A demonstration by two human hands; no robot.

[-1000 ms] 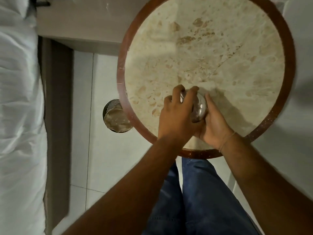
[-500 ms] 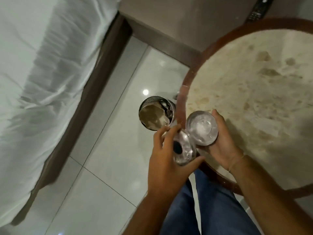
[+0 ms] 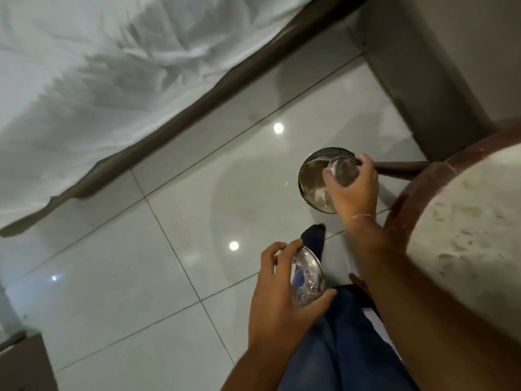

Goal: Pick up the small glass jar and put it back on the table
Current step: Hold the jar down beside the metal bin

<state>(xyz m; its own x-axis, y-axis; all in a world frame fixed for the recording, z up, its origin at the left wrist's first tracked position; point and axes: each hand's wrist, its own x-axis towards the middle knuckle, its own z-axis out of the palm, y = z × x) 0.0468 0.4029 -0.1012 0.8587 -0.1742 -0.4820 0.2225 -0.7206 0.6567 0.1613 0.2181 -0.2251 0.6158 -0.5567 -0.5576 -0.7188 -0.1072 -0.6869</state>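
My right hand (image 3: 355, 190) grips the small glass jar (image 3: 341, 173), held tipped over the round metal bin (image 3: 313, 180) on the floor. The jar's base faces the camera. My left hand (image 3: 284, 294) holds the jar's round lid (image 3: 308, 277) above my lap, left of the table. The round marble table (image 3: 473, 235) with its dark wooden rim fills the right edge. The jar is off the table.
A bed with a white sheet (image 3: 98, 66) and dark frame (image 3: 197, 105) runs across the upper left. Glossy floor tiles (image 3: 141, 263) lie between. A grey cabinet (image 3: 417, 80) stands at the upper right. My blue-jeaned legs (image 3: 338, 348) and a dark sock are below.
The lid has come off and gone down-left in my left hand. My right hand has carried the jar from the table's edge out over the bin. The view swung left.
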